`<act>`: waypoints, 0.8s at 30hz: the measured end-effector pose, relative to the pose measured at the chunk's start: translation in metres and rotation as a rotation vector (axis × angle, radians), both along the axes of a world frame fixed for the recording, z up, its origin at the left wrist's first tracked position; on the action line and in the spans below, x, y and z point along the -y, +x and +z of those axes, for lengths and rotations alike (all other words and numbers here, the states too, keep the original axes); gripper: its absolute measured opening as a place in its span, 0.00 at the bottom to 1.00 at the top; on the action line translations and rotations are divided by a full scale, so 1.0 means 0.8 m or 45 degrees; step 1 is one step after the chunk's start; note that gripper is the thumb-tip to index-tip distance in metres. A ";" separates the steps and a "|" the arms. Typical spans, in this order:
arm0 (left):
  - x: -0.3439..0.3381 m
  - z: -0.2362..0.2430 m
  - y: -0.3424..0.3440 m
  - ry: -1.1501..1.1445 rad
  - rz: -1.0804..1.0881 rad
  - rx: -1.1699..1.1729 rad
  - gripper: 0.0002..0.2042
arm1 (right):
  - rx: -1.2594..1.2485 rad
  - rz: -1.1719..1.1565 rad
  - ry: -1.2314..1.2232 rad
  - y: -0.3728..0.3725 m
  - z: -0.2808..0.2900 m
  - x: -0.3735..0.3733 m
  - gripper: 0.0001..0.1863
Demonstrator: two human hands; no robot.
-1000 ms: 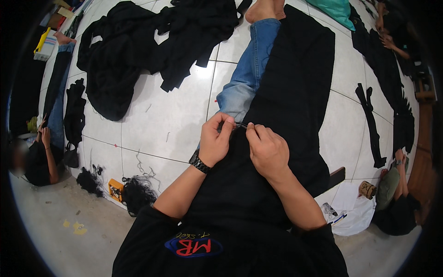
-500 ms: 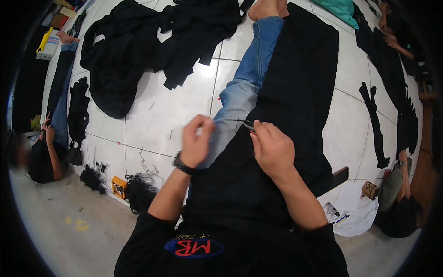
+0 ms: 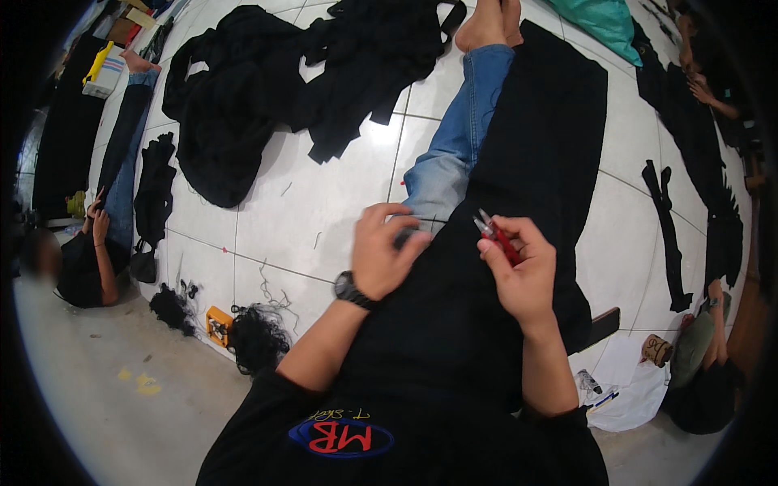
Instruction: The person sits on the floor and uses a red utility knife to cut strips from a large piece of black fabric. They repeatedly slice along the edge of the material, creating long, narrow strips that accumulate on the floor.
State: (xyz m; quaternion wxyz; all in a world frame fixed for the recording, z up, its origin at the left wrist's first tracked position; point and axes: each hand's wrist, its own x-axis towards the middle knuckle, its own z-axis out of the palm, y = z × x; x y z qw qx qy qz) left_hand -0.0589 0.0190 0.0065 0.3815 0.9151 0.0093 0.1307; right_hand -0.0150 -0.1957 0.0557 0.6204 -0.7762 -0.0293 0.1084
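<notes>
A pair of red-handled thread snips (image 3: 503, 243) is held in my right hand (image 3: 528, 275), its pointed metal blades apart and aimed up and to the left. Beneath the snips, a long piece of black fabric (image 3: 551, 138) covers my lap and runs along my outstretched legs. My left hand (image 3: 381, 255), slightly blurred, hovers over the fabric's left edge by my jeans (image 3: 474, 105). Its thumb and fingers are spread. Something small and dark shows between them, too blurred to make out.
Black garment pieces (image 3: 235, 105) lie on the white tile floor ahead left. Tangled black thread (image 3: 255, 340) sits beside an orange box (image 3: 218, 326) at left. A dark phone-like slab (image 3: 604, 326) and white plastic bag (image 3: 632, 397) lie at right. Other people sit on both sides.
My right hand has moved right and down, turning so that the snips' red handles show. My left hand has moved right, toward the fabric's edge. The view has shifted slightly.
</notes>
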 end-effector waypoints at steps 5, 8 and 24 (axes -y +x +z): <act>0.008 -0.032 0.009 -0.507 0.087 -0.160 0.06 | 0.322 0.116 -0.332 -0.013 -0.002 -0.006 0.15; -0.004 -0.036 0.003 -0.991 0.153 -0.269 0.06 | 0.416 0.317 -0.624 -0.018 -0.002 -0.015 0.13; -0.003 -0.028 -0.004 -1.075 0.114 -0.273 0.07 | 0.718 0.477 -0.747 -0.021 -0.022 -0.038 0.09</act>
